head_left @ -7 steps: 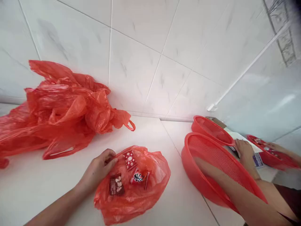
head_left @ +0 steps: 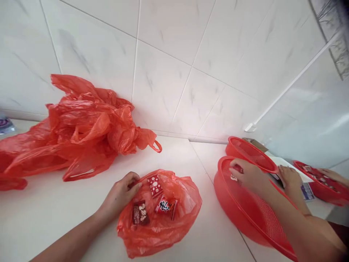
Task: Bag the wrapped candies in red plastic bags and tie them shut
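Tiled wall (head_left: 163,72), white counter (head_left: 54,214): left grip (head_left: 119,196) curled at red plastic bag (head_left: 160,234), hold unclear; right grip (head_left: 251,176) narrow on red packet (head_left: 238,169), red mesh basket (head_left: 245,207) beneath.

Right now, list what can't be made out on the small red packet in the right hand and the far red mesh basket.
Head view:
the small red packet: print hidden by the right hand;
the far red mesh basket: contents too small, blurred, partly behind a co-worker's hand.

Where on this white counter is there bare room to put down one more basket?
Bare white counter lies between the small red bag and the front red mesh basket, and also below the large crumpled red bag, left of the left hand. It is crowded on the right, around the back red mesh basket.
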`<action>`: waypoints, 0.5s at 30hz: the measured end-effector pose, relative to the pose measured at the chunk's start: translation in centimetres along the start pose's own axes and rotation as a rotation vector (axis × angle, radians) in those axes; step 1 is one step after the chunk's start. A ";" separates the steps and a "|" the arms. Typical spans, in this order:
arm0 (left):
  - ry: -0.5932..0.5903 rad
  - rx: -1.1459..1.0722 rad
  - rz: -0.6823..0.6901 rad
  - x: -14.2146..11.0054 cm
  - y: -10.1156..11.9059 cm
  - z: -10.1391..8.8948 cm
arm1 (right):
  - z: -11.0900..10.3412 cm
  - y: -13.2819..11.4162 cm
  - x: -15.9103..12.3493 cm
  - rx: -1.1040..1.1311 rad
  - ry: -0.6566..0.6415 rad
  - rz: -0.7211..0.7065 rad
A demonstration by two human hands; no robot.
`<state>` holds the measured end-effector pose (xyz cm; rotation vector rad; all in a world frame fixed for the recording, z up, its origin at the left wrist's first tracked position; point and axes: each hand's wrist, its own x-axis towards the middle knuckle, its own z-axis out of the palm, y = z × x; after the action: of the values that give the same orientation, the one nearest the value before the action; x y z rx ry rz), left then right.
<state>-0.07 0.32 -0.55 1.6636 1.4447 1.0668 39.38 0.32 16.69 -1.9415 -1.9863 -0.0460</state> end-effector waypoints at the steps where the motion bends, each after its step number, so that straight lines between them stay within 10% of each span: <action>1: -0.001 -0.011 0.004 -0.1 0.1 0.0 | 0.2 -1.3 -0.2 0.021 -0.009 -0.012; 9: 0.015 0.014 -0.004 -0.6 1.7 -1.1 | 3.3 -12.5 -4.1 0.176 -0.187 -0.518; 15: -0.076 0.161 0.195 -3.5 5.0 -4.4 | 6.9 -15.1 -4.2 0.075 -0.273 -0.762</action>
<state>-2.04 -4.01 5.31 1.9710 1.3713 0.9999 23.04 -2.61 12.49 -1.0889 -2.7485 0.1035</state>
